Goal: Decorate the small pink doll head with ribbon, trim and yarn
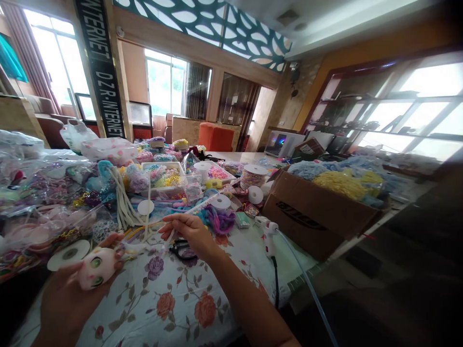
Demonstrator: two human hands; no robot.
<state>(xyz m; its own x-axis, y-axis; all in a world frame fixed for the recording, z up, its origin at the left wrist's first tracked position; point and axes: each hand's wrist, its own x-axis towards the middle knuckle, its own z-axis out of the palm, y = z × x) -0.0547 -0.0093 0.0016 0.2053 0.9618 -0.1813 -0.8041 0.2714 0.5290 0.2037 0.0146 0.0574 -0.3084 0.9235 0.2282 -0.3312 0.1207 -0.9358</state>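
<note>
My left hand (pixel 68 296) is closed round a small pink toy head (pixel 97 272) with large green painted eyes, held low at the left above the floral tablecloth (pixel 173 303). My right hand (pixel 190 232) pinches a thin clear tube or stick (pixel 191 210) that runs up and to the right from the fingers. The two hands are a short way apart, with the toy's top end toward the right hand. Black scissors (pixel 181 249) lie on the cloth just under my right hand.
A white glue gun (pixel 268 234) stands right of my hand, its cord trailing off the table edge. An open cardboard box (pixel 314 214) of yellow and blue fluffy material sits at the right. Trays, spools, beads and plastic bags (pixel 43 193) crowd the left and back.
</note>
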